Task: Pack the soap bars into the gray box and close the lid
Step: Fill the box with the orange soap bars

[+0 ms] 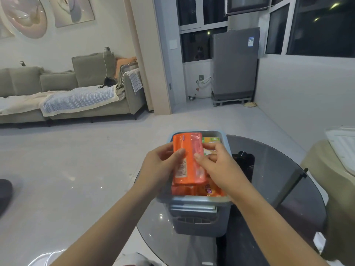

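Orange plastic-wrapped soap pack (pixel 189 158) sits over the open gray plastic box (pixel 199 217), pinched by curled fingers of the left hand (pixel 159 169) and right hand (pixel 217 167). More orange packs (pixel 197 190) fill the box, which stands near the round glass table's (pixel 278 169) left edge.

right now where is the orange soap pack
Centre of the head view, held by both hands above the open gray box on the glass table.

Single head-worn wide-angle view, looking forward and down from close above the hands at the box (pixel 199 223) on a glass table (pixel 278 169), with floor (pixel 76 160), sofa (pixel 67 89) and windows (pixel 201 20) far beyond.
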{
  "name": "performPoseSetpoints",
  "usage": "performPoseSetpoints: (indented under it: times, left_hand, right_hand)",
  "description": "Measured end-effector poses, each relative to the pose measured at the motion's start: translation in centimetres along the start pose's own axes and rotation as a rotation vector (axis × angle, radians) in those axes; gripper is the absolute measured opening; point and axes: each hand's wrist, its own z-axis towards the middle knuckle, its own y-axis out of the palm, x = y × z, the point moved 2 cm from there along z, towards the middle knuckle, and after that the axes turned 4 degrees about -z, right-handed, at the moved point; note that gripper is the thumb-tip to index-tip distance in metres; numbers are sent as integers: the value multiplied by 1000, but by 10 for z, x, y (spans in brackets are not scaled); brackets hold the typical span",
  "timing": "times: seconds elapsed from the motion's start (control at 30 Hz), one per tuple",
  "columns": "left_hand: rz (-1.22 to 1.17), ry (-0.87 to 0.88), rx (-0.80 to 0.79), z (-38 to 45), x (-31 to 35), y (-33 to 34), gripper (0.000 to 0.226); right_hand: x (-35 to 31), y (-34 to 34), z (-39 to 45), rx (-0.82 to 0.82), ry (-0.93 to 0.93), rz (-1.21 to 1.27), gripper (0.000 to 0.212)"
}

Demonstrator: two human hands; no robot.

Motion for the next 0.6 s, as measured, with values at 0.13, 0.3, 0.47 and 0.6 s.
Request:
performPoseSetpoints:
  times: [0.13, 0.3, 0.47, 0.6]
  left_hand:
    - [273, 21, 109, 0, -6, -16, 13]
    - [497, 6, 136, 3, -13, -18, 34]
    - [538, -55, 132, 7, -24, -17, 34]
    - [552, -54, 136, 8, -30, -19, 30]
  right_hand:
    - [-2, 12, 4, -30, 72, -106, 18]
    - [-3, 13, 2, -37, 24, -391, 18]
    - [-2, 16, 2, -60, -23, -697, 21]
    - [2, 17, 4, -121, -10, -831, 27]
